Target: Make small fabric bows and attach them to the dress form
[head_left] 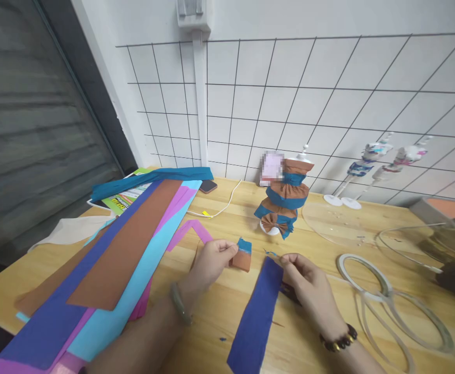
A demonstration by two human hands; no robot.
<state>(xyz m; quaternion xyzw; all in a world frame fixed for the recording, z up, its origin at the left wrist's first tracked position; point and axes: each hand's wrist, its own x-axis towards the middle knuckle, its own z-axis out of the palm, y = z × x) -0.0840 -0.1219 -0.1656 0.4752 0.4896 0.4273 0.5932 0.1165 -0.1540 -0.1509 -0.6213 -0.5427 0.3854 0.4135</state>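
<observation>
A white wall carrying a black wire grid rises behind the far edge of a pale wood-grain counter, its light surface brightly and evenly lit. A white conduit drops from a white wall box toward the counter's far edge. Dark, horizontally ribbed panels stand beyond the counter's left side, bordered by a pale upright.

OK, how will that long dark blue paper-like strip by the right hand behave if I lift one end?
The dark blue strip will probably sag, being thin, with slightly wavy edges. Lying as a single flat sheet, it looks light.
</observation>
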